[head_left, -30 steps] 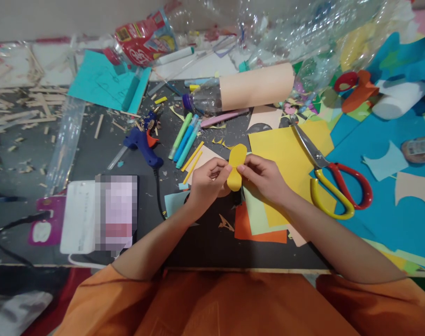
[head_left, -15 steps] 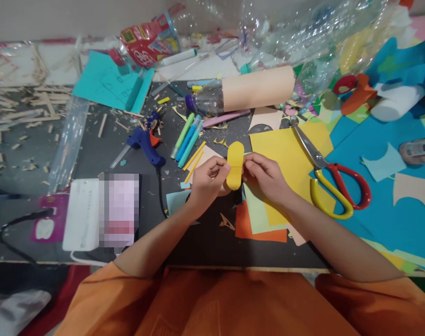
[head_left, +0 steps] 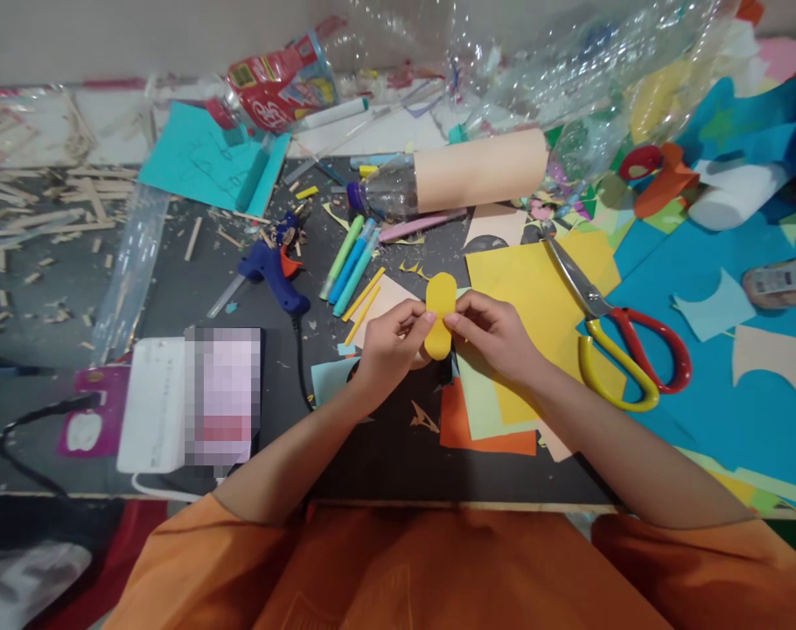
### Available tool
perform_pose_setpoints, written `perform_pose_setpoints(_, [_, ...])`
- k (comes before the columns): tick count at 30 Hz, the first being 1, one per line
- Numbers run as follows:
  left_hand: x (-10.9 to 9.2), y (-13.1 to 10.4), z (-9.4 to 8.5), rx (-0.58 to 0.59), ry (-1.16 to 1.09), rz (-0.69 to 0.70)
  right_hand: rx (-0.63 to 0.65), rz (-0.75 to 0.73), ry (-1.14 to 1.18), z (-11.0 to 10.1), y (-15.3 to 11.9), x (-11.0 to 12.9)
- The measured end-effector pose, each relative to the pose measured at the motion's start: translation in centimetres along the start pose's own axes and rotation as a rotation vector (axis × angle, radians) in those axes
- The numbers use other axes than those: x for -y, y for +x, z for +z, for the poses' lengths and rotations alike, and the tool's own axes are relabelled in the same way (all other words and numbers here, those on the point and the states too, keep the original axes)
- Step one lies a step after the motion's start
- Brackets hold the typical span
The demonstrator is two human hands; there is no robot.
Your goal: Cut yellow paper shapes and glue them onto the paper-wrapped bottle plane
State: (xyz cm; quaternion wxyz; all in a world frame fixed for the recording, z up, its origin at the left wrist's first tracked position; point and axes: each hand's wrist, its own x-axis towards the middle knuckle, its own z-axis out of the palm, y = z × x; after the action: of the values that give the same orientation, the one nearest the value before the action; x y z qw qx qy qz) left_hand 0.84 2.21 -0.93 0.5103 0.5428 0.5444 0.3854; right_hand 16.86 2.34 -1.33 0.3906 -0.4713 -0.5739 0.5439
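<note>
While both hands [head_left: 390, 348] [head_left: 496, 332] pinch yellow paper [head_left: 441, 296], dark table [head_left: 385, 477] strewn with scraps [head_left: 769, 348], grey wall [head_left: 142, 39]

Left hand [head_left: 391, 346], right hand [head_left: 494, 332] close together, mid-scene.
Both pinching; forearms [head_left: 303, 444] (bare) angled in from near left and near right.

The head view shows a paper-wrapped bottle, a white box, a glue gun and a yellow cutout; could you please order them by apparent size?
1. Paper-wrapped bottle
2. White box
3. Glue gun and yellow cutout: too close to rank; the cutout may be nearer the camera.
</note>
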Motion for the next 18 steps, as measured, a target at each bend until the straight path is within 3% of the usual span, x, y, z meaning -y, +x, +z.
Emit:
perform_pose_setpoints(14, [0.04,-0.15,-0.18,-0.002,0.025,0.009,-0.005,0.015,0.055,0.14,-0.02,-0.06])
perform_pose_setpoints(18, [0.21,-0.01,-0.2,-0.071,0.007,0.057,0.016,0.018,0.086,0.13,-0.04,-0.05])
